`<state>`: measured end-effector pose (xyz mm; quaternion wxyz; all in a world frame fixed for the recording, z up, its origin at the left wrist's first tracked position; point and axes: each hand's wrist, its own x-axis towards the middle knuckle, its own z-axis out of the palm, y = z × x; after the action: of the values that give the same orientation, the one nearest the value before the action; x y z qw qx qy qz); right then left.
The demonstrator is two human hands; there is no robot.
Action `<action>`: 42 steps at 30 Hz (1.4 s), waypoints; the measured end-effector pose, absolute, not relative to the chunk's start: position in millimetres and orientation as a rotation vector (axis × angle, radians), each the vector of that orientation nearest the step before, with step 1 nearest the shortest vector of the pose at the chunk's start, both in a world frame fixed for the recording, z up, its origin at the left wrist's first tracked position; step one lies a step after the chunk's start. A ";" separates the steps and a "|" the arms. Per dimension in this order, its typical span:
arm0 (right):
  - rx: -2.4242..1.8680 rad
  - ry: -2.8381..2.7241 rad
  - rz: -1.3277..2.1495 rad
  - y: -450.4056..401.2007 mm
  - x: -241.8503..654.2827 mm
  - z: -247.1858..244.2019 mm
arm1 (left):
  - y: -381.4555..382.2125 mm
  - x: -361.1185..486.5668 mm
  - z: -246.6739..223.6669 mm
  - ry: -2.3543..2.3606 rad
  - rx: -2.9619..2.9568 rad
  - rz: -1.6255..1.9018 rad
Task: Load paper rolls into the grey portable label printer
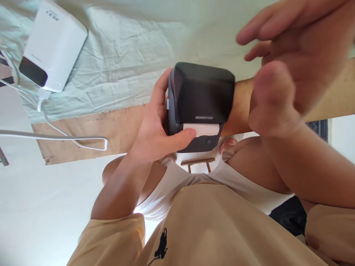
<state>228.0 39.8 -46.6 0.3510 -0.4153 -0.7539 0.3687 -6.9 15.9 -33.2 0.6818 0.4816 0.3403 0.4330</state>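
A dark label printer (205, 92) is gripped by my left hand (155, 129) at its left side. My left thumb lies along its front, over the left end of a white paper strip (206, 129) that sticks out of the slot. A power button sits below the strip. To the right of the printer, my right hand (291, 66) is raised, palm showing and fingers apart. Nothing is in it, and it looks slightly blurred. The printer's back and underside are hidden.
A white power bank (57, 44) with a dark display lies at the upper left, a white cable (59, 131) plugged into it and trailing over the table edge. Pale green cloth (124, 48) covers most of the wooden tabletop (119, 125). A wooden stool (198, 162) stands below.
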 end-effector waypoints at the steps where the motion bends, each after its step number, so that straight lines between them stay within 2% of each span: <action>1: -1.071 -1.940 0.962 36.5 222.6 -42.3 | 15.7 -7.0 -31.9 0.738 1.070 0.982; 8: -0.913 -1.906 0.921 39.6 200.9 -14.5 | 14.0 -11.3 -31.1 0.617 1.033 0.932; 12: -0.811 -1.954 0.883 45.3 203.2 -9.4 | 9.0 -13.3 -24.0 0.789 1.068 0.894; 19: -0.822 -1.885 1.049 45.0 203.2 -9.4 | 6.0 -6.5 -0.3 0.883 0.881 0.865; 27: -0.857 -1.873 1.023 43.6 201.6 -9.7 | 6.2 -8.1 -24.1 0.740 0.929 0.951; 42: -0.866 -1.879 1.036 44.0 202.2 -10.3 | 6.5 -9.2 -24.4 0.776 0.953 0.934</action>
<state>202.2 44.0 -10.3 0.4023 -0.3427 -0.7434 0.4099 -9.2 6.5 -24.4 0.7165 0.4307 0.3508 0.4220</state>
